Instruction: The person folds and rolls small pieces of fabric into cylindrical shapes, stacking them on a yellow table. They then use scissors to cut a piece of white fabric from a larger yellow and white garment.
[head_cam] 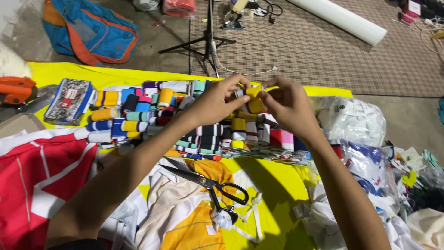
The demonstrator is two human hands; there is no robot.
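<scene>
I've got both hands up over the middle of the yellow cloth (277, 185), meeting on 1 small yellow fabric roll (253, 91). Left hand (215, 102) pinches its left end w/ thumb and fingertips pressed together; right hand (287, 105) pinches the other end, fingers curled tight over it. The roll sits in the air just above the pile of rolled ribbed bands (194, 125), not touching it as far as I can tell. To do this bit well, I'd judge: keep the pinch near the ends so the wrap stays snug, keep tension even btw the 2 hands, and don't let the loose edge slip, since knit trim springs open easily. Materials: the bands look like soft ribbed knit, rolled into short cylinders, striped in yellow, navy, white, teal, pink, black, packed side by side in rows. Scissors (210, 183) w/ black handles and long steel blades lie closed on an orange-and-cream garment (185, 217) below my forearms. Left of that, a red-and-white jersey (41, 180), smooth and flat. Right side, crinkly clear plastic bags (351, 120) w/ folded cloth inside. Beyond the cloth: a checked mat (323, 46), a white tube (344, 19), a black tripod (208, 41), a blue-orange bag (90, 30).
</scene>
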